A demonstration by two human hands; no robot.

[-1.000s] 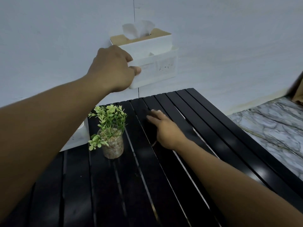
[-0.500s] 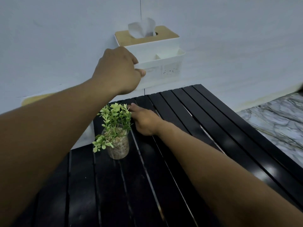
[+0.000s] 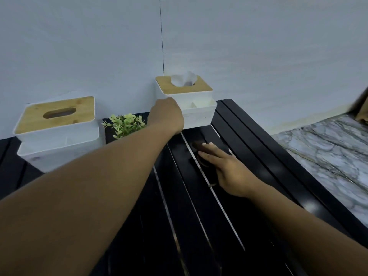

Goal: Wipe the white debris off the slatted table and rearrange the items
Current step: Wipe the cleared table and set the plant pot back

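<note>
Bamboo-lidded box (image 3: 55, 124): at our ten o'clock, on the table's far left.
Plant (image 3: 125, 124): green sprigs at that box's three o'clock, partly behind our left forearm.
Left hand (image 3: 168, 116): we grip the tissue box (image 3: 196, 108) at twelve o'clock, by its near-left corner.
Right hand (image 3: 227, 168): fingers straight, flat on the slatted table (image 3: 258, 148), at the tissue box's five o'clock.
Marble floor (image 3: 328, 152): three o'clock.

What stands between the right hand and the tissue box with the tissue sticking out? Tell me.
Nothing visible does. The right hand lies flat on the slatted table, and only bare slats lie between it and the tissue box, which the left hand grips. The plant stands off to the left.
</note>
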